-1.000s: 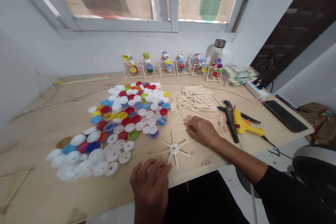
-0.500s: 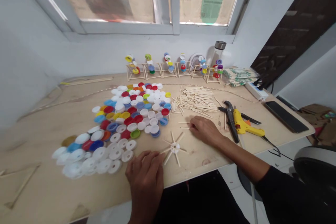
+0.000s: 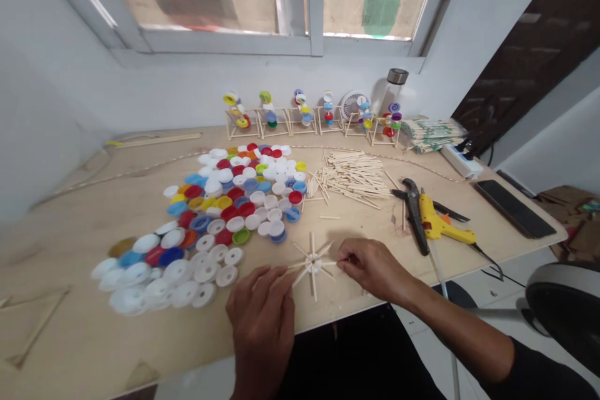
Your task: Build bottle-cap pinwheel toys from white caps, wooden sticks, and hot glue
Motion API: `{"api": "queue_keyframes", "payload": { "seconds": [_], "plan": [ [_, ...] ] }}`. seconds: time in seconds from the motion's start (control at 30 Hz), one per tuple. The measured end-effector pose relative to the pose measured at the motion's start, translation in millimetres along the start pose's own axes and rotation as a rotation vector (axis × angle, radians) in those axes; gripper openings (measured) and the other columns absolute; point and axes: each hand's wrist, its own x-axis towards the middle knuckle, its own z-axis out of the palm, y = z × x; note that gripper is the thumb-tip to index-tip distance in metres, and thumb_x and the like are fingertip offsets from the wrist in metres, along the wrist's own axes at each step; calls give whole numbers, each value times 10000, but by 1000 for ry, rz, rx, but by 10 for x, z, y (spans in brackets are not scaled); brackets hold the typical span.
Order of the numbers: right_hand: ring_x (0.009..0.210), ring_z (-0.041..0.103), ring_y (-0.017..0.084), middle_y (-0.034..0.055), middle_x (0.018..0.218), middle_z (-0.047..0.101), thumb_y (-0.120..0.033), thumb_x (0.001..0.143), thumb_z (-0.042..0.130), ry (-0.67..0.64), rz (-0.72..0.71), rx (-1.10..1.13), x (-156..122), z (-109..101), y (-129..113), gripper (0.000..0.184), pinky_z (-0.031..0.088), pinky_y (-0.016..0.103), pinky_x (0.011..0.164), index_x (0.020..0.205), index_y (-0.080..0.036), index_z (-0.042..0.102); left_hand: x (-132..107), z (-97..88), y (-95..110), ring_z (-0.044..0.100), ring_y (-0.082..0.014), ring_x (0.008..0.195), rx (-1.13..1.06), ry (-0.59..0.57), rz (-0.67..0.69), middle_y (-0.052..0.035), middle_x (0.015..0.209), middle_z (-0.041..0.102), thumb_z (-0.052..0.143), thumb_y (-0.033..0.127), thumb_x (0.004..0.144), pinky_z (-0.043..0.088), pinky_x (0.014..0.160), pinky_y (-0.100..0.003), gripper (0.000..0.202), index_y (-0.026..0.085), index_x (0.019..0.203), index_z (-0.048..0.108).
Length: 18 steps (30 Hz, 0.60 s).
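A small wheel of wooden sticks (image 3: 313,284) set around a white bottle-cap hub lies flat near the table's front edge. My left hand (image 3: 262,309) rests palm down to its left, fingertips closed on the ends of the left spokes. On the other side, my right hand (image 3: 368,265) pinches a short wooden stick (image 3: 330,263), its inner end at the wheel's hub. Whether that stick touches the hub I cannot tell. Another loose stick (image 3: 329,217) lies just behind the wheel.
Many coloured bottle caps (image 3: 241,236) spread to the left. A pile of short sticks (image 3: 356,175) lies behind. At the right are black cutters (image 3: 414,219), a yellow glue gun (image 3: 435,222) and a phone (image 3: 514,207). Several cap-wheel models (image 3: 272,122) line the wall.
My right hand has come toward me from behind the wheel, bringing one of two loose sticks to the wheel's right side. The wheel has turned slightly. My left hand has barely moved.
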Motion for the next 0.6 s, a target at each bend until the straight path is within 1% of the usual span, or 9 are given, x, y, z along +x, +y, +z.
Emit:
{"api": "queue_keyframes", "payload": {
  "seconds": [0.1, 0.23, 0.47, 0.6],
  "plan": [
    [694, 570, 140, -1, 741, 638, -126, 795, 573, -6, -14, -22, 9, 60, 1, 77, 363, 222, 634, 764, -192, 597, -16, -5, 8, 550, -275, 1071, -20, -17, -15, -75, 1004, 682, 540, 99, 811, 367, 967, -494, 262, 215, 1025, 638],
    [695, 566, 144, 2, 742, 635, -140, 808, 568, 17, -10, -51, 22, 84, 7, 74, 365, 227, 636, 764, -196, 591, -4, 12, 29, 539, -285, 1074, -33, -42, 1, -87, 1010, 680, 543, 89, 812, 368, 954, -506, 256, 200, 1025, 633],
    [728, 575, 150, 5, 762, 639, -118, 805, 550, 8, -18, -62, 37, 88, 1, 93, 368, 231, 657, 765, -196, 580, 73, 58, 123, 507, -302, 1126, -53, -53, 22, -93, 1064, 672, 533, 110, 823, 355, 964, -512, 262, 202, 1046, 635],
    [719, 568, 148, 3, 755, 634, -119, 807, 546, -4, -16, -68, 41, 83, 5, 93, 361, 232, 649, 767, -197, 577, 91, 88, 152, 492, -306, 1152, -75, -29, -6, -94, 1090, 666, 509, 135, 842, 335, 978, -521, 255, 209, 1042, 648]
  ]
}}
